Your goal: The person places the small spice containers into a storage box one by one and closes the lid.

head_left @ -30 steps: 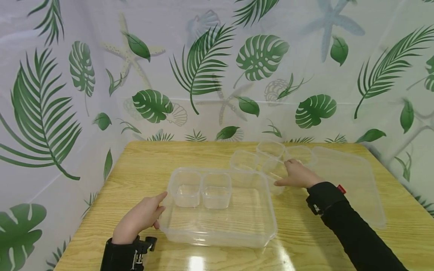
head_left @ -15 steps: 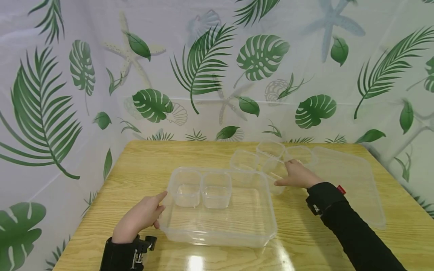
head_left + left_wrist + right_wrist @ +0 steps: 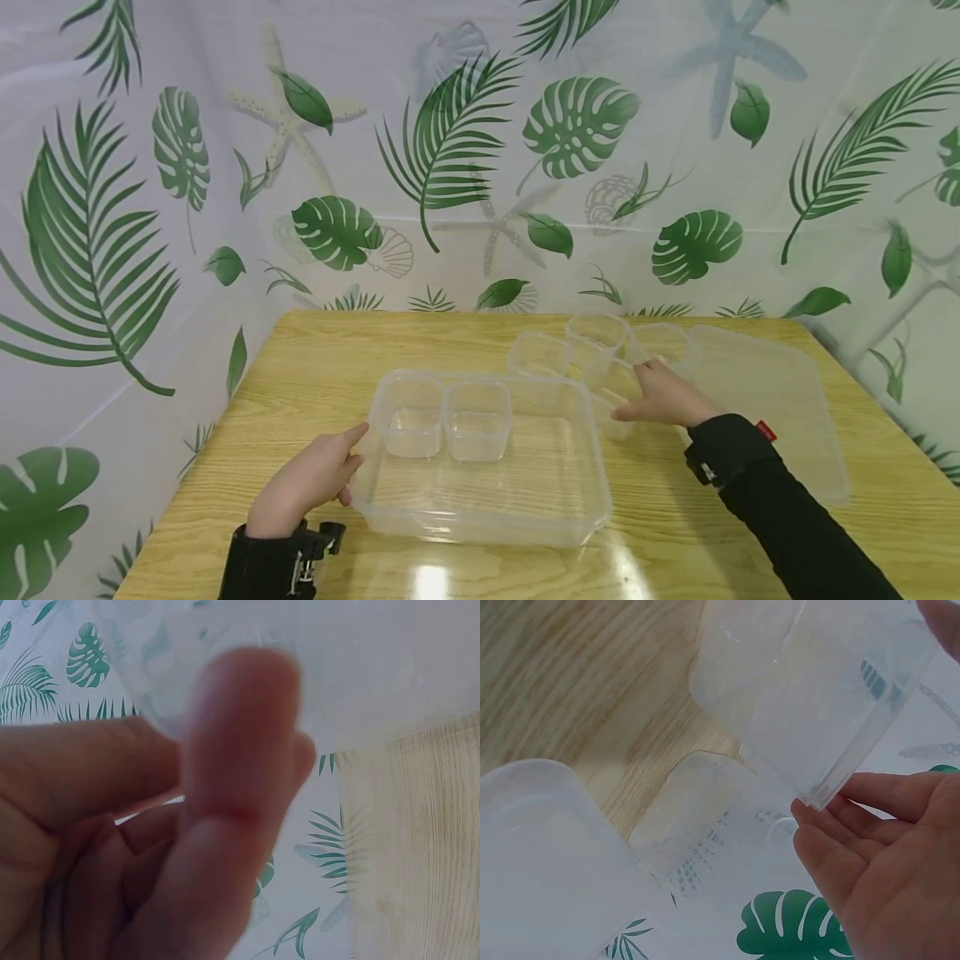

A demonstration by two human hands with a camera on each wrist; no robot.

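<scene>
A leafy sheet [image 3: 465,267] is hanging behind the wooden table [image 3: 322,358]. The right hand [image 3: 667,396] is gripping a cup [image 3: 810,705] by its edge, at the tub's [image 3: 480,525] far right corner. The left hand's [image 3: 307,479] fingers are resting against the tub; whether they are pinching, I cannot tell. Two cups [image 3: 414,437] are standing inside, three cups [image 3: 538,354] beyond, a lid [image 3: 783,417] lying right. Picking up seems under way; the next move is calling for a clear lift.
</scene>
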